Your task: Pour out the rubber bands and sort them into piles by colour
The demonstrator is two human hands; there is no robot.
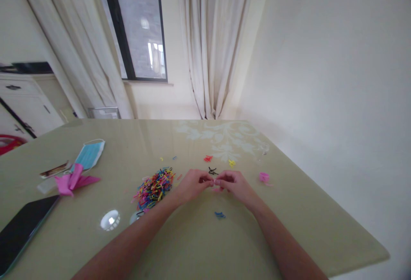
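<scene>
Over the middle of the table, my left hand [194, 184] and my right hand [236, 186] meet fingertip to fingertip. Both are closed in a pinch around a small pink piece [214, 181], too small and covered for me to tell its kind. Just under the fingers lies a bit of pink on the tabletop. A little black heap [212, 171] sits right behind the hands, with red [208, 159] and yellow [231, 163] heaps farther back. Nearer me is a blue heap [220, 215]. Left of my left hand spreads a large pile of small multicoloured loops [156, 188], resembling paper clips.
A curled pink strip [264, 178] lies to the right. On the left are a pink folded paper bird [74, 180], a blue face mask [90, 156] and a dark phone or tablet [25, 228]. The table [308, 237] runs along a white wall on the right.
</scene>
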